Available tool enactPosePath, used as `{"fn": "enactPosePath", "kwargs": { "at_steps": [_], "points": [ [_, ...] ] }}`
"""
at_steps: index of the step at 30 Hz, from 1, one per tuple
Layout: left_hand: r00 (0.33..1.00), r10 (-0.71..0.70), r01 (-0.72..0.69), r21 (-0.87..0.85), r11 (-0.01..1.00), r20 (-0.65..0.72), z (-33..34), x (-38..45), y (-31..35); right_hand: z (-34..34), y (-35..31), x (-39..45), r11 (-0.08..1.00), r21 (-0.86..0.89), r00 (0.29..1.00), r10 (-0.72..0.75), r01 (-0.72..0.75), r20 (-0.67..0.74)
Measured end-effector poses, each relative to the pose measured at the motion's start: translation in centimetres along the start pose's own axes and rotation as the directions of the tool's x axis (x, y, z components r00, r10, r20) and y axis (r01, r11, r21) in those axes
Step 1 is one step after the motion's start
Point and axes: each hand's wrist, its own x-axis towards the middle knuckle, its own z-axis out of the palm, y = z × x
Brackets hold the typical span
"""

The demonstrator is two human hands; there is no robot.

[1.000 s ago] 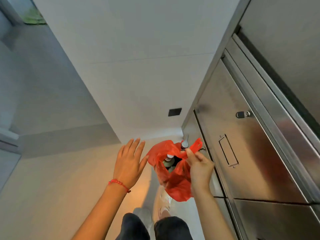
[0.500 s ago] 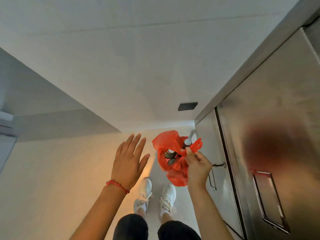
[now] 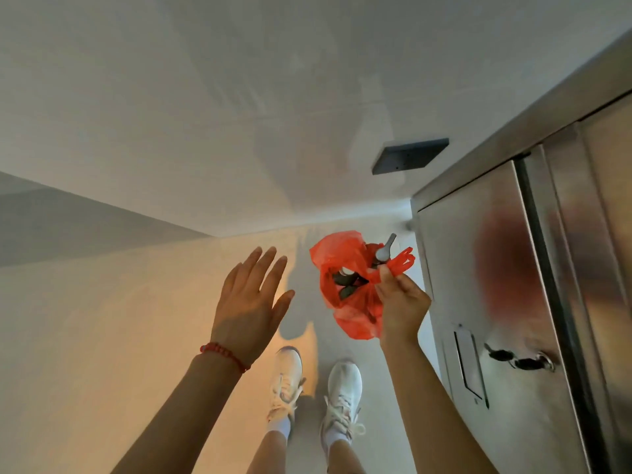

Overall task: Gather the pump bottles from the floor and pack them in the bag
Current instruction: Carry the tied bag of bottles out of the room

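Pinching the handles, the right hand point(image 3: 402, 302) hangs the red bag point(image 3: 342, 265) above the floor point(image 3: 102, 336), pump bottles point(image 3: 345, 285) inside. Left hand point(image 3: 249, 302) hovers beside it, fingers spread and empty. Steel cabinet point(image 3: 496, 302) stands right; no readable labels.

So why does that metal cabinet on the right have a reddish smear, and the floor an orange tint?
Head view: the smear on the steel cabinet is a blurred reflection of the red bag; warm light tints the floor; wide-angle lens bends the wall lines.
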Motion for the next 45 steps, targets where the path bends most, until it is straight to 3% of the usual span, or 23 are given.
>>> {"fn": "enactPosePath", "kwargs": {
  "at_steps": [14, 21, 45],
  "points": [
    [0.999, 0.034, -0.033, -0.039, 0.999, 0.003, 9.0, 5.5, -2.7, 3.0, 7.3, 7.6, 0.999, -0.042, 1.000, 0.000, 0.000, -0.014],
    [0.999, 0.030, -0.029, -0.043, 0.999, 0.018, 11.0, 5.9, -3.2, 2.9, 9.8, 9.2, 0.985, -0.171, 0.999, -0.030, 0.027, -0.019],
    [0.998, 0.033, -0.030, -0.060, 0.998, 0.059, 10.9, 4.4, -0.9, 0.4, 9.3, 6.3, 0.959, -0.274, 0.993, -0.094, 0.070, -0.076]
  ]
}}
